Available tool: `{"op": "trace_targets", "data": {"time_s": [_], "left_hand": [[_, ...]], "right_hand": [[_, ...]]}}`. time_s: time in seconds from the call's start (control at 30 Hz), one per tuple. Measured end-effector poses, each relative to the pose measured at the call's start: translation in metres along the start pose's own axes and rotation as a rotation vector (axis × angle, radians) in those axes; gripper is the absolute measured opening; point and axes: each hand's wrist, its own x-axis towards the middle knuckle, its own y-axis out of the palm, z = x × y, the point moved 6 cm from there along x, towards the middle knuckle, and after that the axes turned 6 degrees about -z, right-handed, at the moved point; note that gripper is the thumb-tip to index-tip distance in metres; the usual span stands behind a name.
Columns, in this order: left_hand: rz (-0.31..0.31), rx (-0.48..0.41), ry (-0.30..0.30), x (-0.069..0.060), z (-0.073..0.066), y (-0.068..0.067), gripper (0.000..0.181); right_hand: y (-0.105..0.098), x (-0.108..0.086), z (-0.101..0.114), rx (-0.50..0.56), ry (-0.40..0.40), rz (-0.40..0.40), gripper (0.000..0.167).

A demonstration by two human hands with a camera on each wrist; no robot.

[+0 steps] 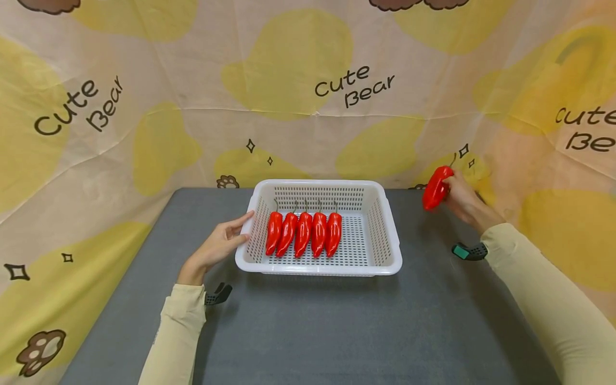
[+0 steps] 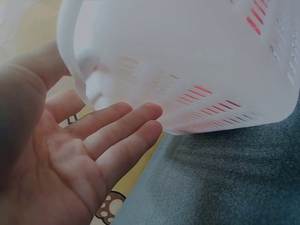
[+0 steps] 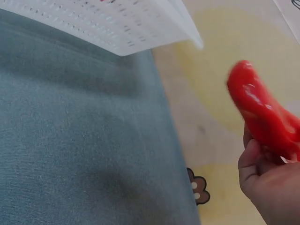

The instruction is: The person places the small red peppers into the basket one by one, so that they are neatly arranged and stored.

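A white plastic basket (image 1: pixel 317 271) with slotted walls stands on the grey table. Several glossy red peppers (image 1: pixel 303 235) lie side by side in its left half, their thin stems toward the back wall. At the basket's left rim, my left hand (image 1: pixel 218 243) pinches the edge with thumb and forefinger; in the left wrist view the other fingers (image 2: pixel 122 136) stretch out beneath the rim, beside the outer wall. Off to the right, my right hand (image 1: pixel 464 198) holds another red pepper (image 1: pixel 437 188) in the air above the table's back right, apart from the basket. Its stem points up.
Behind the table hangs a printed cloth (image 1: pixel 289 64) with yellow patches and lettering. The grey table (image 1: pixel 317 326) reaches back to that cloth. Dark bands (image 1: pixel 469 251) sit at both wrists, over light sleeves (image 1: pixel 544 299).
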Motion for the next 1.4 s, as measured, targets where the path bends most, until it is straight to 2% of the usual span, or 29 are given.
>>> {"op": "trace_targets", "data": {"time_s": [0.13,0.27,0.4,0.63,0.9,1.17,1.4], "left_hand": [[-0.005,0.012,-0.001,0.000,0.000,0.000,0.064],[-0.005,0.014,-0.004,0.000,0.001,0.000,0.065],[-0.002,0.008,-0.004,0.000,0.001,0.000,0.065],[-0.003,0.005,-0.007,0.000,0.001,0.000,0.064],[0.000,0.001,-0.011,-0.001,0.001,0.000,0.065],[0.005,0.002,-0.011,0.000,0.002,0.000,0.065],[0.005,0.003,-0.011,0.000,0.001,-0.001,0.066]], "right_hand": [[0.001,0.000,0.000,-0.125,-0.028,-0.037,0.072],[0.002,0.000,0.001,-0.217,-0.134,-0.066,0.076],[0.005,0.000,0.004,-0.278,-0.237,-0.077,0.069],[0.015,-0.007,0.015,-0.366,-0.334,-0.106,0.055],[0.035,-0.015,0.023,-0.382,-0.373,-0.002,0.064],[0.048,-0.018,0.025,-0.393,-0.385,0.034,0.066],[0.065,-0.024,0.029,-0.421,-0.408,0.099,0.067]]}}
